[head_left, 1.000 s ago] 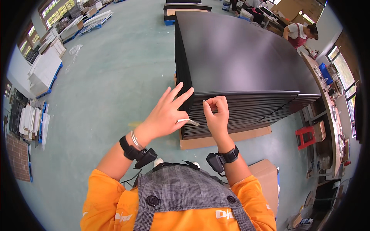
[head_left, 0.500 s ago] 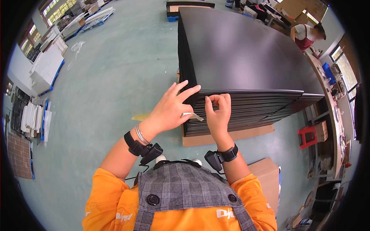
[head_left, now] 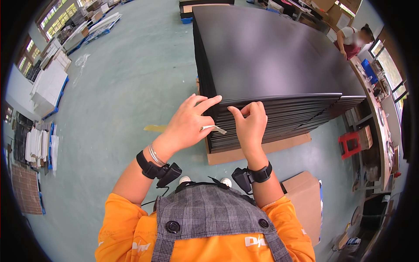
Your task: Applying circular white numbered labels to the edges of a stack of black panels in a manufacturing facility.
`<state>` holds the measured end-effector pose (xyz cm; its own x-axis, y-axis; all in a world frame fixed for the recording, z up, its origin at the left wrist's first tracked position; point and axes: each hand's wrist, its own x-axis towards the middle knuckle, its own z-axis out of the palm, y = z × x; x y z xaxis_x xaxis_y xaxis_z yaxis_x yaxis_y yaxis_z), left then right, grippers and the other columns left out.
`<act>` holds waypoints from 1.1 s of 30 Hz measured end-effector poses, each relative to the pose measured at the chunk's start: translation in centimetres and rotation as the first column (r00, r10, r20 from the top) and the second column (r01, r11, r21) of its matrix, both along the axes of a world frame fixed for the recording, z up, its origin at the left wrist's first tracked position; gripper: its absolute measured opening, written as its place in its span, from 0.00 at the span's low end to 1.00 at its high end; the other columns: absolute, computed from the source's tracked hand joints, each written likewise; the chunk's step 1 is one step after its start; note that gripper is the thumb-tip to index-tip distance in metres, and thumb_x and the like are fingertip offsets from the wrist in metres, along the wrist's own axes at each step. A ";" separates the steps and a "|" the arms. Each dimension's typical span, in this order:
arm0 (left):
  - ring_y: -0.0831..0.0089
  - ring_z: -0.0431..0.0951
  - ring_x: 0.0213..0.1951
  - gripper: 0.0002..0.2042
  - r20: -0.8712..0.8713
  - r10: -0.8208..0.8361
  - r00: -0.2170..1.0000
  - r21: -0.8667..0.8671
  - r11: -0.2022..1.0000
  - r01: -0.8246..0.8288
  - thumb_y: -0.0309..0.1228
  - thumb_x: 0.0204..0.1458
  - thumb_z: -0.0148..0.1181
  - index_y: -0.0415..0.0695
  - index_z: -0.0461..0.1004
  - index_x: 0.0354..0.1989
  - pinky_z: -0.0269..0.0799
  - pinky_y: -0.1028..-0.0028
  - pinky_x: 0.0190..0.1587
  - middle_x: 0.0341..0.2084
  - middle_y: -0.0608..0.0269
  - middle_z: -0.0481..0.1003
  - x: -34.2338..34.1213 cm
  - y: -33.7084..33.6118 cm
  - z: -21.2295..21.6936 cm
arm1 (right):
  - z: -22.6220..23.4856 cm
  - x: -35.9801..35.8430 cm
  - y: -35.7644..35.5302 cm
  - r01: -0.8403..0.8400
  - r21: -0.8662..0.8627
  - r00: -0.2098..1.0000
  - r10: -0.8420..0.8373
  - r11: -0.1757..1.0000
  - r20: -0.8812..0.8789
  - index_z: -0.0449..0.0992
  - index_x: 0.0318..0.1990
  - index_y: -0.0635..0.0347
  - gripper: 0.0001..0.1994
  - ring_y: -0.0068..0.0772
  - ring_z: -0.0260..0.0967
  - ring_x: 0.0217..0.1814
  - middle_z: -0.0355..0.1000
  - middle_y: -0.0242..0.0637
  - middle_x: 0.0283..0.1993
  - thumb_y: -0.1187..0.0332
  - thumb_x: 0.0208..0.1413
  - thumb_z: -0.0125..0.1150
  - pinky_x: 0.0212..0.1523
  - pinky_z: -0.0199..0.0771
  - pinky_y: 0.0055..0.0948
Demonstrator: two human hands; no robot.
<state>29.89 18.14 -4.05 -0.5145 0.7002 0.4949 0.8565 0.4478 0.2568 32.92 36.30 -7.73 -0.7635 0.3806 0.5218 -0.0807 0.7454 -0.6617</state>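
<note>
A tall stack of black panels (head_left: 270,52) stands in front of me, its many thin edges facing my body. Near its front left corner, my left hand (head_left: 185,124) grips a narrow pale strip (head_left: 214,128) low between its fingers. The index finger of that hand stretches to the top panel's edge. My right hand (head_left: 252,126) is closed in a pinch against the same front edge, thumb towards the left hand. Whatever lies between its fingertips is too small or hidden to make out. A yellowish strip (head_left: 154,128) shows left of my left hand; I cannot tell whether it joins the pale one.
Cardboard (head_left: 262,149) lies under the stack, and a flat brown carton (head_left: 303,201) is at my right. A red stool (head_left: 349,145) stands by the long workbench (head_left: 382,131), where another person (head_left: 352,41) leans. White stacked boards (head_left: 50,87) sit on pallets at the left.
My view has shifted slightly, so the stack sits a little higher and further left. My right hand's pinch has moved slightly rightward along the panel edge; my left hand still holds the strip.
</note>
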 end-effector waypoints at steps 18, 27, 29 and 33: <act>0.81 0.74 0.27 0.06 0.764 0.150 0.627 0.145 0.907 -0.394 0.27 0.49 0.61 0.37 0.77 0.31 0.70 0.79 0.32 0.24 0.65 0.77 3.1 -2.7 0.6 | -0.7 4.4 0.2 -0.379 0.195 0.906 0.405 0.905 -0.119 0.72 0.29 0.58 0.07 0.36 0.64 0.33 0.67 0.33 0.29 0.77 0.42 0.63 0.35 0.60 0.33; 0.83 0.74 0.27 0.06 0.726 0.144 0.672 0.194 0.895 -0.402 0.28 0.49 0.62 0.38 0.77 0.31 0.68 0.80 0.30 0.23 0.66 0.77 4.4 -3.3 0.6 | -0.4 4.3 -1.0 -0.392 0.418 0.867 0.481 0.820 -0.131 0.71 0.29 0.54 0.07 0.31 0.63 0.31 0.65 0.29 0.29 0.73 0.42 0.63 0.34 0.58 0.31; 0.83 0.74 0.27 0.06 0.725 0.148 0.673 0.186 0.898 -0.398 0.28 0.50 0.61 0.38 0.77 0.31 0.68 0.80 0.30 0.23 0.66 0.77 4.6 -3.4 0.6 | -0.5 4.3 -1.1 -0.395 0.422 0.864 0.486 0.816 -0.133 0.71 0.29 0.54 0.07 0.31 0.63 0.31 0.65 0.29 0.29 0.73 0.42 0.63 0.34 0.58 0.31; 0.84 0.73 0.27 0.06 0.743 0.140 0.655 0.172 0.905 -0.389 0.29 0.50 0.61 0.38 0.77 0.31 0.68 0.80 0.30 0.22 0.67 0.77 4.8 -3.5 0.7 | -1.0 4.3 -1.5 -0.378 0.464 0.864 0.486 0.801 -0.134 0.70 0.28 0.55 0.09 0.32 0.64 0.31 0.66 0.29 0.29 0.75 0.38 0.64 0.34 0.58 0.33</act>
